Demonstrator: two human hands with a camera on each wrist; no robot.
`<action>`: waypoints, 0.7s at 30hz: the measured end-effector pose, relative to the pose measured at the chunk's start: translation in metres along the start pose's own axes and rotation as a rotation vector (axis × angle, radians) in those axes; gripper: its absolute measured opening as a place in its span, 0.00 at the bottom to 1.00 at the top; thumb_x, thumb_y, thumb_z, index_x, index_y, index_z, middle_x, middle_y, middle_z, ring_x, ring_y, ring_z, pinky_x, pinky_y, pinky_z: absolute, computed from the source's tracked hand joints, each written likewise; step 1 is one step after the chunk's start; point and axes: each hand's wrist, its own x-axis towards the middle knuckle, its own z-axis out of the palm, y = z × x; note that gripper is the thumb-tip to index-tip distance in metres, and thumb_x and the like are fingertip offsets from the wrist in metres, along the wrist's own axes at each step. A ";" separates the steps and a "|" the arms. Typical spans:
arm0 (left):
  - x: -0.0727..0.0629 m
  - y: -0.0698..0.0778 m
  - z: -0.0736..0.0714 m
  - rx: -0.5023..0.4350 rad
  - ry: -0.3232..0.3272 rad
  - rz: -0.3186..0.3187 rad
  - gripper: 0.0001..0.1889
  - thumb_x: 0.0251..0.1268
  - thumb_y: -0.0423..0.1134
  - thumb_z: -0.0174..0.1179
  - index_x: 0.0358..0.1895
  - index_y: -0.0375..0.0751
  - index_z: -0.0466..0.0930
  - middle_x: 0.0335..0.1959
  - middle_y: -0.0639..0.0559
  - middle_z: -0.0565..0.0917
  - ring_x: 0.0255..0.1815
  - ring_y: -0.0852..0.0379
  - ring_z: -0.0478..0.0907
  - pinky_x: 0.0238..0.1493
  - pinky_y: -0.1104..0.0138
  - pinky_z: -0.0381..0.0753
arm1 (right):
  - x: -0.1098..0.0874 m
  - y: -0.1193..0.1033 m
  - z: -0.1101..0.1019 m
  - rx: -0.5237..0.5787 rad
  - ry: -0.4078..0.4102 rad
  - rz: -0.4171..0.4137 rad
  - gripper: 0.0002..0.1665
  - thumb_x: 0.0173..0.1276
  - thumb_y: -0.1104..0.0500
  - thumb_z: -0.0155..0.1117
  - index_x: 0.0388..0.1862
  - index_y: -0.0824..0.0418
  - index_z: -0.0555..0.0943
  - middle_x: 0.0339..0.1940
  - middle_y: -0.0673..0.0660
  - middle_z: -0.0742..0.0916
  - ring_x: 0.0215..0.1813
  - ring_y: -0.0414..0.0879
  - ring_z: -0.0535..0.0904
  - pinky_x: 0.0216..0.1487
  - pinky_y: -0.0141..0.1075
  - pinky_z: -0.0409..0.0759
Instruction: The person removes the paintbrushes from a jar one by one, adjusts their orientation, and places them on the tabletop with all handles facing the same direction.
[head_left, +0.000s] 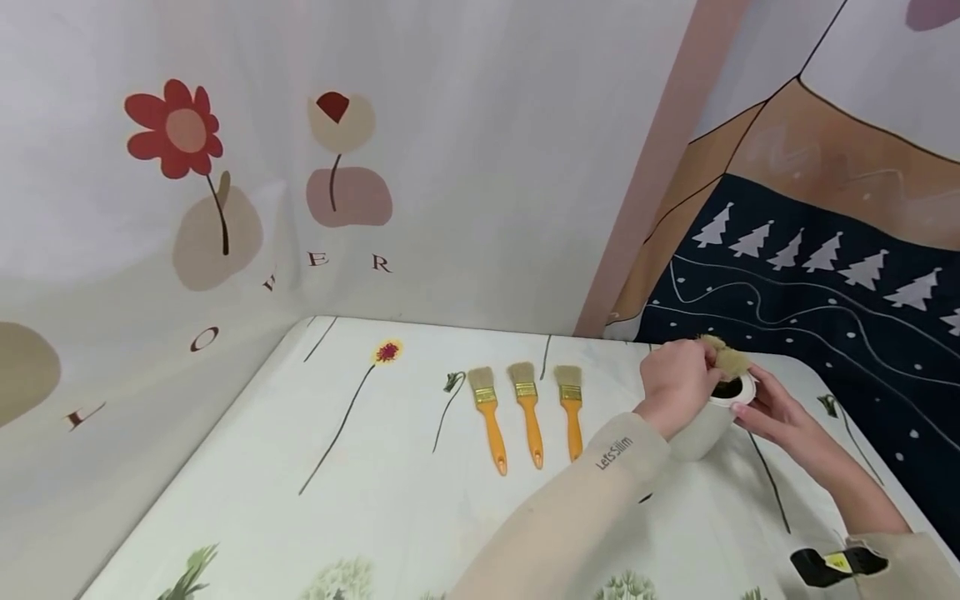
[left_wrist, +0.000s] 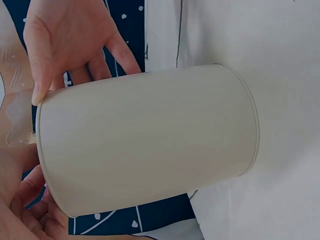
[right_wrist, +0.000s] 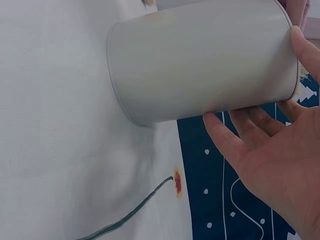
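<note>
A cream cylindrical container (head_left: 697, 433) stands at the right of the table, with a dark inside showing through its round mouth. My right hand (head_left: 787, 421) grips it near the rim; in the right wrist view the thumb lies at the rim and the fingers (right_wrist: 225, 135) press the side. At the mouth, my left hand (head_left: 677, 383) has its fingers curled beside pale paintbrush bristles (head_left: 731, 363) and seems to hold that brush; its handle is hidden. The left wrist view shows the container's smooth wall (left_wrist: 145, 140) and curled left fingers (left_wrist: 32, 192).
Three paintbrushes with orange handles, a left one (head_left: 492, 429), a middle one (head_left: 529, 417) and a right one (head_left: 572, 408), lie side by side, bristles away from me. A flower-printed white cloth (head_left: 300, 417) covers the table. Patterned curtains (head_left: 480, 167) hang behind it.
</note>
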 end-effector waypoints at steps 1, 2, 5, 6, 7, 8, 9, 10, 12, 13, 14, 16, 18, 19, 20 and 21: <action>0.000 0.000 -0.001 -0.009 0.001 0.003 0.06 0.64 0.59 0.64 0.42 0.73 0.85 0.32 0.75 0.85 0.24 0.73 0.73 0.20 0.78 0.63 | 0.000 -0.001 0.000 -0.001 0.000 0.001 0.44 0.81 0.57 0.47 0.83 0.48 0.34 0.76 0.69 0.57 0.56 0.12 0.65 0.51 0.16 0.76; 0.000 -0.001 -0.001 -0.022 0.005 0.005 0.06 0.64 0.59 0.64 0.42 0.73 0.85 0.32 0.75 0.85 0.25 0.74 0.74 0.20 0.78 0.63 | 0.001 -0.001 -0.001 -0.002 -0.001 0.003 0.44 0.81 0.57 0.47 0.83 0.48 0.34 0.76 0.71 0.56 0.56 0.12 0.65 0.50 0.16 0.76; 0.000 -0.004 -0.003 -0.072 0.027 0.012 0.06 0.65 0.57 0.65 0.42 0.70 0.85 0.33 0.75 0.86 0.27 0.75 0.76 0.21 0.79 0.62 | 0.003 -0.002 -0.002 -0.001 -0.005 0.010 0.44 0.82 0.56 0.47 0.83 0.47 0.33 0.76 0.76 0.53 0.56 0.11 0.65 0.50 0.16 0.76; 0.000 -0.005 -0.004 -0.093 0.035 0.016 0.05 0.65 0.56 0.65 0.42 0.69 0.85 0.33 0.75 0.86 0.27 0.75 0.76 0.22 0.80 0.62 | 0.003 -0.003 -0.002 -0.001 -0.005 0.012 0.44 0.82 0.56 0.47 0.83 0.48 0.33 0.76 0.77 0.53 0.56 0.12 0.65 0.50 0.16 0.76; -0.001 -0.006 -0.004 -0.120 0.043 0.020 0.05 0.65 0.55 0.65 0.41 0.68 0.86 0.33 0.74 0.86 0.28 0.75 0.76 0.22 0.80 0.62 | 0.003 -0.003 -0.003 -0.003 -0.005 0.016 0.44 0.82 0.56 0.47 0.83 0.48 0.33 0.76 0.77 0.53 0.56 0.12 0.65 0.50 0.16 0.76; -0.001 -0.007 -0.004 -0.145 0.047 0.024 0.05 0.65 0.54 0.66 0.41 0.67 0.86 0.32 0.74 0.86 0.28 0.76 0.76 0.23 0.81 0.62 | 0.003 -0.003 -0.003 -0.005 -0.004 0.018 0.44 0.82 0.55 0.47 0.83 0.48 0.33 0.75 0.77 0.53 0.55 0.12 0.66 0.50 0.16 0.76; -0.001 -0.008 -0.004 -0.174 0.048 0.027 0.04 0.65 0.53 0.66 0.40 0.66 0.86 0.32 0.74 0.86 0.28 0.76 0.76 0.23 0.81 0.62 | 0.003 -0.003 -0.003 -0.008 -0.003 0.020 0.44 0.82 0.55 0.47 0.83 0.48 0.33 0.75 0.78 0.54 0.55 0.12 0.66 0.50 0.16 0.76; -0.002 -0.009 -0.004 -0.206 0.048 0.030 0.04 0.65 0.53 0.66 0.40 0.65 0.85 0.31 0.74 0.85 0.28 0.77 0.75 0.24 0.82 0.62 | 0.002 -0.003 -0.003 -0.009 -0.002 0.020 0.44 0.82 0.55 0.46 0.83 0.48 0.32 0.75 0.77 0.54 0.55 0.12 0.66 0.50 0.16 0.76; -0.003 -0.011 -0.003 -0.283 0.049 0.032 0.04 0.65 0.51 0.66 0.40 0.63 0.85 0.31 0.73 0.85 0.28 0.77 0.74 0.25 0.82 0.63 | 0.000 -0.002 -0.002 -0.014 0.001 0.018 0.44 0.82 0.56 0.46 0.83 0.49 0.33 0.74 0.77 0.55 0.55 0.12 0.66 0.50 0.17 0.76; -0.004 -0.012 -0.003 -0.324 0.049 0.031 0.04 0.65 0.51 0.67 0.39 0.62 0.84 0.30 0.72 0.85 0.28 0.77 0.74 0.25 0.83 0.64 | 0.000 -0.002 -0.002 -0.017 0.003 0.017 0.44 0.82 0.56 0.46 0.83 0.49 0.32 0.74 0.77 0.55 0.55 0.12 0.66 0.50 0.17 0.76; -0.005 -0.014 -0.002 -0.368 0.050 0.030 0.04 0.65 0.50 0.67 0.39 0.60 0.84 0.31 0.71 0.85 0.28 0.78 0.74 0.27 0.84 0.65 | -0.001 -0.001 -0.001 -0.014 0.004 0.013 0.44 0.82 0.56 0.46 0.83 0.49 0.33 0.74 0.77 0.55 0.55 0.12 0.66 0.50 0.17 0.76; -0.005 -0.019 -0.002 -0.494 0.055 0.026 0.04 0.65 0.47 0.67 0.39 0.56 0.83 0.32 0.68 0.85 0.29 0.77 0.75 0.28 0.85 0.68 | -0.001 -0.001 -0.001 -0.015 0.005 0.015 0.44 0.82 0.56 0.47 0.83 0.50 0.33 0.74 0.77 0.55 0.55 0.12 0.66 0.50 0.16 0.76; -0.006 -0.024 -0.004 -0.634 0.053 0.019 0.05 0.66 0.45 0.67 0.41 0.53 0.83 0.34 0.64 0.86 0.31 0.76 0.76 0.31 0.86 0.72 | 0.000 -0.001 0.000 -0.014 0.003 0.022 0.44 0.82 0.55 0.47 0.83 0.51 0.32 0.75 0.78 0.55 0.54 0.11 0.65 0.49 0.16 0.76; -0.006 -0.026 -0.005 -0.700 0.053 0.014 0.05 0.66 0.44 0.67 0.42 0.51 0.83 0.36 0.62 0.86 0.32 0.75 0.77 0.32 0.86 0.74 | 0.000 -0.001 0.000 -0.015 0.000 0.031 0.44 0.82 0.55 0.47 0.83 0.51 0.32 0.75 0.79 0.54 0.54 0.11 0.65 0.49 0.16 0.76; -0.007 -0.029 -0.006 -0.759 0.054 0.013 0.06 0.66 0.43 0.66 0.43 0.49 0.82 0.37 0.60 0.86 0.33 0.74 0.78 0.34 0.86 0.75 | 0.000 -0.002 -0.001 -0.016 -0.002 0.036 0.45 0.82 0.54 0.47 0.83 0.51 0.32 0.75 0.79 0.54 0.54 0.11 0.65 0.49 0.16 0.76; -0.006 -0.031 -0.008 -0.814 0.058 0.010 0.07 0.66 0.42 0.67 0.43 0.48 0.82 0.38 0.58 0.87 0.34 0.73 0.78 0.35 0.86 0.77 | 0.001 -0.002 -0.001 -0.017 -0.005 0.040 0.45 0.82 0.54 0.47 0.83 0.51 0.31 0.75 0.80 0.54 0.53 0.11 0.64 0.49 0.16 0.76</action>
